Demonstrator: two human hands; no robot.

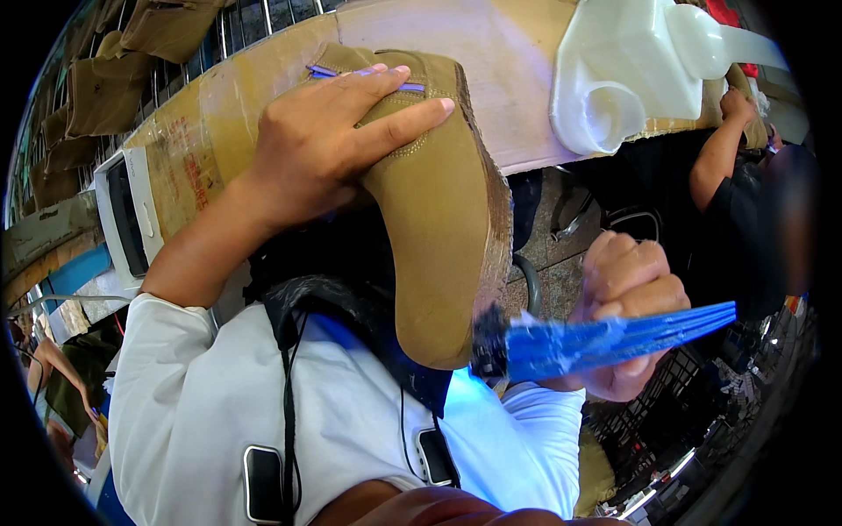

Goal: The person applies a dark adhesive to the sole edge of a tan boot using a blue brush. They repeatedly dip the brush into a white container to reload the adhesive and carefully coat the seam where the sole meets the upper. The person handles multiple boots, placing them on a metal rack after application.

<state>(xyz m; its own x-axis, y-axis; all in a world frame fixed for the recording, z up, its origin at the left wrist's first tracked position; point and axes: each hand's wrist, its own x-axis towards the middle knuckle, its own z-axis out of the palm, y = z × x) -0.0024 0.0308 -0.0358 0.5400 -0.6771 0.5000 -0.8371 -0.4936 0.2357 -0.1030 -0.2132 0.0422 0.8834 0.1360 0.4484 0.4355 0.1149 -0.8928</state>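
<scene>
A tan ankle boot [438, 237] lies on its side in front of me, toe toward my body, with purple strips near its top. Across the boot's upper part, my left hand [324, 131] grips it, fingers over the near side and thumb side partly hidden. My right hand [636, 298] is closed around a brush with a flat blue handle [614, 340] streaked with whitish residue. Its dark bristles [489, 342] are at the edge of the sole by the toe. Along the boot's right side, the sole edge [498, 237] looks rough and smeared.
Cardboard [491, 53] covers the worktable. A translucent white plastic container with a round cup [605, 118] stands at the far right. Tan boot pieces [110, 92] hang on a metal rack at the upper left. Another person's arm [719, 153] shows at the right.
</scene>
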